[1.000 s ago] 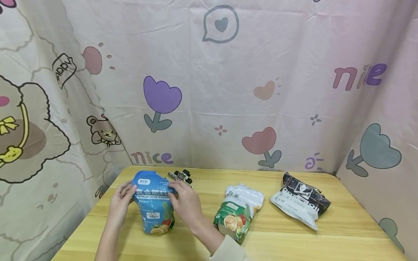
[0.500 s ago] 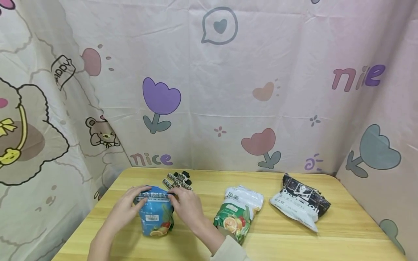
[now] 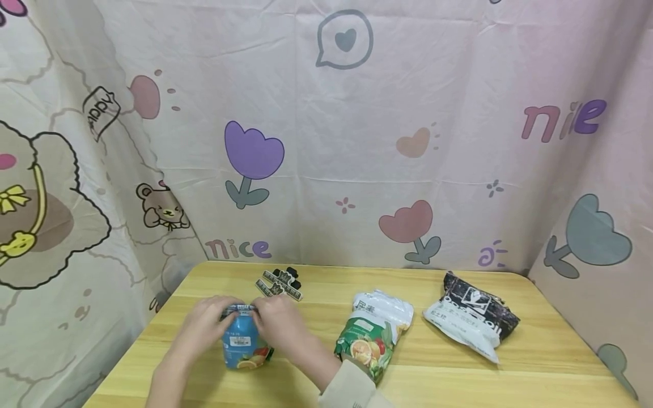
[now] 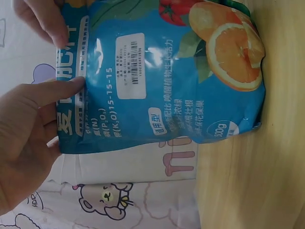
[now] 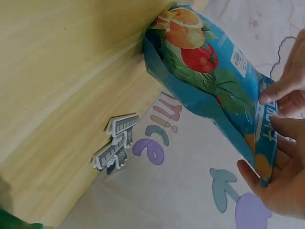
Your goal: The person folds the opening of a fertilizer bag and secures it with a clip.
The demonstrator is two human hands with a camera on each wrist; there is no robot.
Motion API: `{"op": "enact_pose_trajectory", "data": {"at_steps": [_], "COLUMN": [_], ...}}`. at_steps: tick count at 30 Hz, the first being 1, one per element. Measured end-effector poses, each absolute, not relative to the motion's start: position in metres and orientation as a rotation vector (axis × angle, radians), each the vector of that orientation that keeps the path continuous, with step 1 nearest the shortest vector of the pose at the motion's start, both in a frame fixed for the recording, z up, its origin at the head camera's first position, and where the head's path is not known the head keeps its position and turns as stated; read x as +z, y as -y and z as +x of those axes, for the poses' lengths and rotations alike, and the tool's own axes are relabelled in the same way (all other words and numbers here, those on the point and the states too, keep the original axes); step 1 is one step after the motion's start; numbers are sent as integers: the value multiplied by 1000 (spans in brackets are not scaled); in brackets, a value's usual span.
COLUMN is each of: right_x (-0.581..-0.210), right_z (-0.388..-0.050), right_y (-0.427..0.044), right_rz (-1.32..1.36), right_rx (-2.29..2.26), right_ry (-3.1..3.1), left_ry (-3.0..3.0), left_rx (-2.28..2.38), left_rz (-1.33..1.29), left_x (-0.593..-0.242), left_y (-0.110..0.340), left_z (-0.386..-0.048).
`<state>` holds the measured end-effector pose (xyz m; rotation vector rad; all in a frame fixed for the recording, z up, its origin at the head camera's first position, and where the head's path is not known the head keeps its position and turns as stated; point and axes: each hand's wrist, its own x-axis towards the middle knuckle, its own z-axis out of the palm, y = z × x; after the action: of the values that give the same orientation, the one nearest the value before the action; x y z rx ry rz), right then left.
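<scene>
A blue bag with printed fruit (image 3: 241, 343) stands upright on the table, its top folded down. My left hand (image 3: 206, 323) pinches the left side of that top, thumb in front, as the left wrist view also shows on the blue bag (image 4: 143, 71). At the right side of the fold, my right hand (image 3: 280, 320) grips the bag between thumb and fingers. In the right wrist view, the right hand (image 5: 286, 162) holds the top edge of the blue bag (image 5: 209, 81). Both hands nearly meet over the fold.
Two black-and-white clips (image 3: 279, 283) lie behind the bag. A green and white bag (image 3: 372, 334) lies right of my right forearm, and a black and white bag (image 3: 469, 317) lies farther right. A patterned curtain (image 3: 316, 141) hangs behind the table (image 3: 433, 385).
The bag's top has been folded down and now sits lower and narrower. Both hands have moved closer together over it, the left one moving right, and the clips behind are more exposed.
</scene>
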<state>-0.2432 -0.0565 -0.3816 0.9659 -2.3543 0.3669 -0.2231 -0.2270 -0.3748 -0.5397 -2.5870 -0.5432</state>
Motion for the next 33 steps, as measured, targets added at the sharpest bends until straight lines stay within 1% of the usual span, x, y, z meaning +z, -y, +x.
{"op": "enact_pose_trajectory", "data": {"at_steps": [4,9,18,23,33], "right_x": [-382,-384,-392,-389,-385], "right_z": [-244,-245,-249,-250,-247], "right_y": [63,66,66,66,61], "right_rz": [973,932,829,780,875], "right_rx": [257,232,333,350,357], "right_ry": [2321,2293,2281,2335,2549], "left_ry": [2656,2707,2679,2650,2719], "left_rx": [-588,-644,-660,-609,-780], "left_rz": [-491,-463,-462,-390,-405], "left_x": [-374,-374,-379,-383,-378], "left_y": [226,229,228,224,228], "left_z": [-224,-227,-227,-229,-225]}}
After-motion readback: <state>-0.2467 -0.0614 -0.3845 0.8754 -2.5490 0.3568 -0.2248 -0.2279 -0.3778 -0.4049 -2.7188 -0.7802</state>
